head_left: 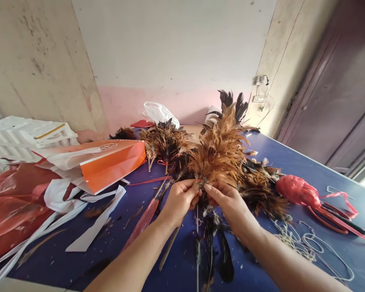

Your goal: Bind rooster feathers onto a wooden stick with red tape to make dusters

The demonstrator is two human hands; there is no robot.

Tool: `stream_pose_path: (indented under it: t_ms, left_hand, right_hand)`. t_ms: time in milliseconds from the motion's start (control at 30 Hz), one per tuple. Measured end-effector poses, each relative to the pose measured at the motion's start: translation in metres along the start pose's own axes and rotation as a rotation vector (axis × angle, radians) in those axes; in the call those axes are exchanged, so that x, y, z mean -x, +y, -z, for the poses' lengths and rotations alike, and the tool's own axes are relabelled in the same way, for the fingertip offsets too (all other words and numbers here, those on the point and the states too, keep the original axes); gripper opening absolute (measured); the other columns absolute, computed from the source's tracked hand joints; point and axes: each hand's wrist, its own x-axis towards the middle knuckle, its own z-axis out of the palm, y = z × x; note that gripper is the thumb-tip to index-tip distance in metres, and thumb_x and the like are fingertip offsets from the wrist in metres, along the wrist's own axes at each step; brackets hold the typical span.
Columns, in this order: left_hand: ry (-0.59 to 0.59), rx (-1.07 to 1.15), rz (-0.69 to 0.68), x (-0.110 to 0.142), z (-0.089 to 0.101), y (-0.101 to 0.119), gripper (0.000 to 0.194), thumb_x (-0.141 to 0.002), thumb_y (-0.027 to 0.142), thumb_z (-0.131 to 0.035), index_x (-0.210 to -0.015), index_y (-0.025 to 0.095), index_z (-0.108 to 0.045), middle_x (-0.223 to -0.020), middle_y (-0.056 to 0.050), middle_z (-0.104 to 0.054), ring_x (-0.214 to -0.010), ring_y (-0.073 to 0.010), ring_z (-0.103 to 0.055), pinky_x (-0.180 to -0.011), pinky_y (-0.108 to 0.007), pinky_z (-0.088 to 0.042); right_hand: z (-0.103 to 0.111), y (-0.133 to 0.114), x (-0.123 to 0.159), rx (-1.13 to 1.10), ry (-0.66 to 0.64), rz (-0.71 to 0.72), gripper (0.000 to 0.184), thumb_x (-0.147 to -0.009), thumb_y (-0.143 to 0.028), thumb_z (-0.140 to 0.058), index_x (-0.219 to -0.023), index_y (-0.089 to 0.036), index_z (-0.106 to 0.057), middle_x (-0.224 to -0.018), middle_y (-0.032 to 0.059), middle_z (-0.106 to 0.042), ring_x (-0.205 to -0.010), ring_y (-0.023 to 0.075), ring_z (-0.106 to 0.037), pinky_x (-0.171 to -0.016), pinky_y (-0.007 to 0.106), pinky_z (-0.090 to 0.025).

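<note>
A tall feather duster [220, 150] of layered brown feathers, black at its tip, points away from me over the blue table. At its near end, my left hand [182, 200] is closed, thumb and fingers pinching the base of the feathers. My right hand [226, 200] pinches the same spot from the other side, its thumb close to the left one. What lies between the fingertips is mostly hidden. Below the hands, a thin pale stick or cord [197, 259] runs toward me. Loose black feathers [225, 255] hang or lie beside it.
More feather bundles [167, 142] lie behind and to the right. An orange and white paper bag [115, 166], white strips [99, 223] and red plastic [15, 207] are at left. Red plastic twine [298, 190], scissors [331, 221] and tangled string [298, 243] sit right.
</note>
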Motion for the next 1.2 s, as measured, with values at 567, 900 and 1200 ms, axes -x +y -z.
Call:
stream_pose_path:
  t_ms: [567, 900, 1200]
  left_hand:
    - [-0.027, -0.334, -0.198, 0.005, 0.0, 0.004, 0.023, -0.075, 0.036, -0.06, -0.068, 0.014, -0.058, -0.051, 0.005, -0.039, -0.045, -0.0062, -0.026, -0.042, -0.02, -0.019]
    - [-0.089, -0.312, -0.2, 0.005, 0.003, 0.005, 0.026, -0.078, 0.036, -0.057, -0.062, 0.015, -0.053, -0.051, 0.005, -0.034, -0.045, -0.0062, -0.027, -0.042, -0.02, -0.019]
    - [0.04, -0.568, -0.397, 0.001, 0.007, 0.008, 0.021, -0.081, 0.029, -0.051, -0.069, 0.016, -0.061, -0.064, -0.001, -0.057, -0.065, -0.0143, -0.051, -0.062, -0.022, -0.039]
  right_hand:
    - [-0.006, 0.002, -0.009, -0.258, 0.058, 0.076, 0.031, -0.059, -0.036, -0.074, -0.054, -0.016, -0.051, -0.053, -0.0045, -0.045, -0.053, 0.0078, -0.036, -0.052, 0.021, -0.033]
    - [-0.002, -0.003, -0.01, -0.179, -0.007, 0.149, 0.03, -0.064, -0.041, -0.071, -0.062, -0.016, -0.056, -0.062, 0.0002, -0.054, -0.065, 0.0131, -0.049, -0.063, 0.025, -0.042]
    - [-0.004, 0.005, -0.006, 0.019, -0.054, 0.005, 0.036, -0.074, -0.051, -0.058, -0.065, -0.016, -0.059, -0.046, -0.0056, -0.039, -0.042, 0.0068, -0.028, -0.042, 0.022, -0.024]
